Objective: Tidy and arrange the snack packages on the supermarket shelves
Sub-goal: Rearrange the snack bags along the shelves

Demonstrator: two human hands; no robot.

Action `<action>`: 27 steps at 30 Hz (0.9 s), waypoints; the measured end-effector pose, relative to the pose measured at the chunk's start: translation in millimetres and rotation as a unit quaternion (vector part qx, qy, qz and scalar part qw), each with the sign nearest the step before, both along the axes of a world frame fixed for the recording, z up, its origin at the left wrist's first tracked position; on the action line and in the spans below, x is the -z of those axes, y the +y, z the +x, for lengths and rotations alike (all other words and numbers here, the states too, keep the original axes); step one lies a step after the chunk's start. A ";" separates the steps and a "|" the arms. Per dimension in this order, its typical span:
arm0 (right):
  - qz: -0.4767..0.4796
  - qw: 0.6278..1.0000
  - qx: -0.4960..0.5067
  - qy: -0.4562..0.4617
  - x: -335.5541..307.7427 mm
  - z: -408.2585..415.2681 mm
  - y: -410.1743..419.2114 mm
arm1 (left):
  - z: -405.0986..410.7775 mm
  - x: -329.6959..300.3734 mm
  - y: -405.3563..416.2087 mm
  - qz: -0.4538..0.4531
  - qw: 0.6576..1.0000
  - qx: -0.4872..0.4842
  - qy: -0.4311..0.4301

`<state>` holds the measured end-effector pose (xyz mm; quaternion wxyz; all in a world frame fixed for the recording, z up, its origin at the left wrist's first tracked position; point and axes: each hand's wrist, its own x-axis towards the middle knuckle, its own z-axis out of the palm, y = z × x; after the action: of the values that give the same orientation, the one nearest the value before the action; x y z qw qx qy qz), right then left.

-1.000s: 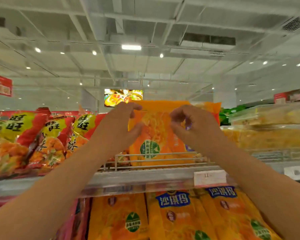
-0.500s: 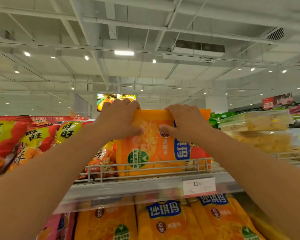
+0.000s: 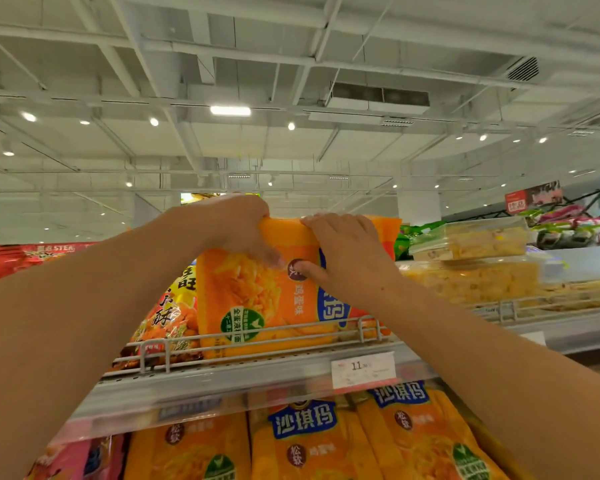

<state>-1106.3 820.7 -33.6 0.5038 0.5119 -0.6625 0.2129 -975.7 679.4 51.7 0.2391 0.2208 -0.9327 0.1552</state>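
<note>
An orange snack package (image 3: 257,299) with a blue label stands upright on the top shelf (image 3: 257,379), behind the wire rail. My left hand (image 3: 238,230) grips its top left edge, fingers over the back and thumb on the front. My right hand (image 3: 347,254) holds the top right part, fingers curled over the upper edge and thumb pressed on the front. Another orange package stands right behind it. Red and yellow snack bags (image 3: 168,317) lean at its left.
Clear boxes of yellow snacks (image 3: 471,258) are stacked on the top shelf at the right. A white price tag (image 3: 362,370) hangs on the shelf front. Below it stands a row of the same orange packages (image 3: 309,441), with a pink bag (image 3: 80,459) at the lower left.
The view has tilted up and come closer to the shelf. Both hands have moved from the package's front to its top edge and now clasp it upright.
</note>
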 end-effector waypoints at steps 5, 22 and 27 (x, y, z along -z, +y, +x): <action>-0.050 0.999 -0.021 -0.001 12.1 -5.6 15.7 | 9.1 1.6 10.8 -0.011 0.996 0.040 0.076; -0.120 0.753 -0.393 -0.513 54.3 23.8 35.3 | 81.3 76.7 38.5 0.464 0.728 0.247 0.441; -0.125 0.710 -0.480 -0.499 60.6 21.8 22.3 | 78.5 142.9 37.2 0.483 0.690 0.264 0.470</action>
<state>-1084.5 843.0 -94.3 -0.0110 0.5127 -0.4493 0.7315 -897.2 716.6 -91.2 0.5375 0.0950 -0.6647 -0.5101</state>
